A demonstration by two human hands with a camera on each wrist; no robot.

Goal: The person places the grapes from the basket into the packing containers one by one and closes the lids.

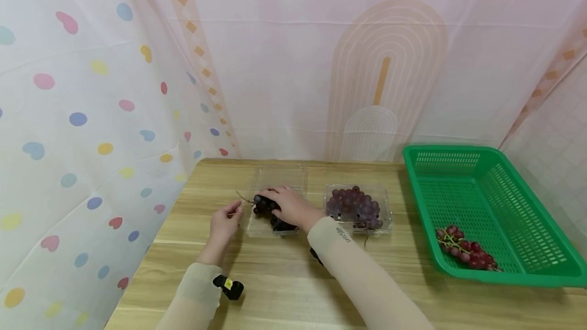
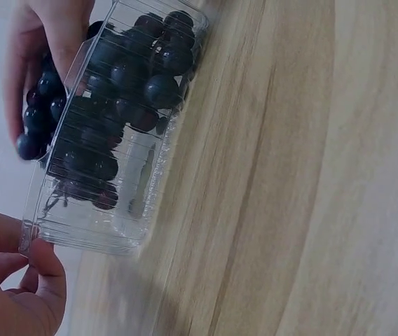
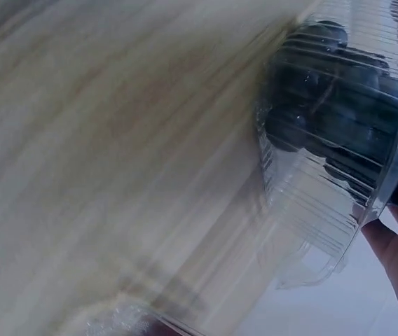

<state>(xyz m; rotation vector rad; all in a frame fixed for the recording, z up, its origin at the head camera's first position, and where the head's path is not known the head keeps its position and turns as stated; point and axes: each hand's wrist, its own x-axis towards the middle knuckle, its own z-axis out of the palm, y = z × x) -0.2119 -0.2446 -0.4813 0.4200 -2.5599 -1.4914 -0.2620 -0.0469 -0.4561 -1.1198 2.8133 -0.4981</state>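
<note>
Pale sleeve (image 1: 362, 279) nearest; right hand (image 1: 291, 208), fingers curled round dark grapes (image 1: 263, 207) in open clear box (image 2: 94, 234) on desk (image 1: 270, 284).
Left hand (image 1: 223, 225), fingers bent near box edge; can't tell if pinching. Bunch probably light, floppy; skins likely slick, bruisable. Best cupped from below, or taken by stem (image 1: 247, 200).

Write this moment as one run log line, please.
right grip: holds dark grapes; left grip: beside clear box, contact unclear; red grapes: in green basket
</note>
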